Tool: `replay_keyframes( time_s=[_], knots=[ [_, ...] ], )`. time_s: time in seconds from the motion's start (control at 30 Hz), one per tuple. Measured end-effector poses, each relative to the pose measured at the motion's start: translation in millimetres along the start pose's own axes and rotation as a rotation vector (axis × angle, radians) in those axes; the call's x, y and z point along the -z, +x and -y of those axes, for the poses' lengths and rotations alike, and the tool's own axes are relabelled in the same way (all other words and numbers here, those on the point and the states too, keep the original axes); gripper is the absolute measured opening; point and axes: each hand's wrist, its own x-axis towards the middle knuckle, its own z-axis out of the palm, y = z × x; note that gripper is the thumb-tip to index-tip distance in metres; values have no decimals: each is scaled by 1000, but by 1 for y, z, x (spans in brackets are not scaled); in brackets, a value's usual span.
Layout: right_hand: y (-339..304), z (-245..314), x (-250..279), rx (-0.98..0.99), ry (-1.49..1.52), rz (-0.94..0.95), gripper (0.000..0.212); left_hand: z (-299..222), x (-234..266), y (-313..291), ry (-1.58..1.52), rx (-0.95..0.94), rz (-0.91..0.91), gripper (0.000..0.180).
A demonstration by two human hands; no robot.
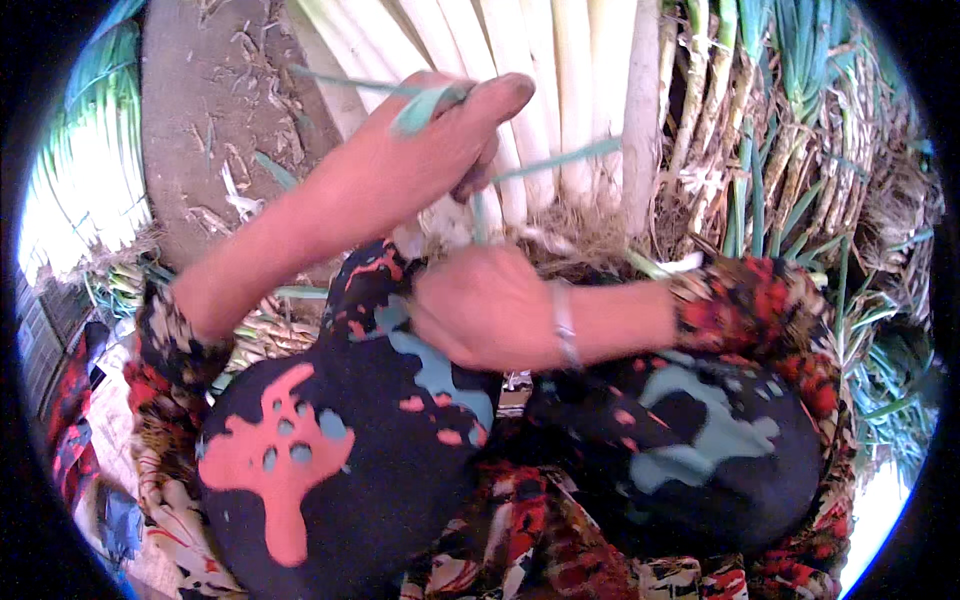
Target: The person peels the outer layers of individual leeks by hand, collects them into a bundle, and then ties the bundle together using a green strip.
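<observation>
Long white green onion stalks (520, 100) lie side by side in front of me, their root ends pointing toward my knees. Above them my left hand (450, 130) is closed on a flat green strip (425, 108), whose loose ends stick out to both sides. Whether the strip is a leaf or a tie I cannot tell. A length of it runs down from the left hand to my right hand (490, 305), which is a closed fist, slightly blurred, just short of the root ends. The right hand's fingertips are hidden.
Thinner green onions with dry, brownish stalks (770, 150) are heaped on the right. A bundle of white-stemmed green onions (90, 170) stands at the far left. Between lies brown ground (200, 90) with dry scraps. My knees in dark patterned cloth (380, 470) are close below the hands.
</observation>
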Motion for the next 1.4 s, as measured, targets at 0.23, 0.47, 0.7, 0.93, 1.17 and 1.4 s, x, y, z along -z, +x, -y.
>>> replay_keyframes(
  time_s=[0.23, 0.47, 0.7, 0.93, 1.17, 1.4],
  knots=[
    [81, -3, -30, -22, 101, -344, 25, -9, -16, -14, 624, -228, 5, 43],
    [77, 2, -50, 39, 56, -274, 22, 11, -35, -19, 563, -312, 151, 24],
    [14, 2, -68, 444, -94, -133, 20, 45, -53, -14, 867, -674, 152, 28],
    [27, 0, 99, 88, -186, -147, 18, 93, -81, 2, 890, -918, -219, 15],
    [57, -32, 76, 218, -667, -108, 18, 61, -54, -21, 968, -831, 76, 16],
    [-26, -53, 66, -217, -382, -460, 18, 64, -10, -22, -490, -234, -143, 46]
  ],
)
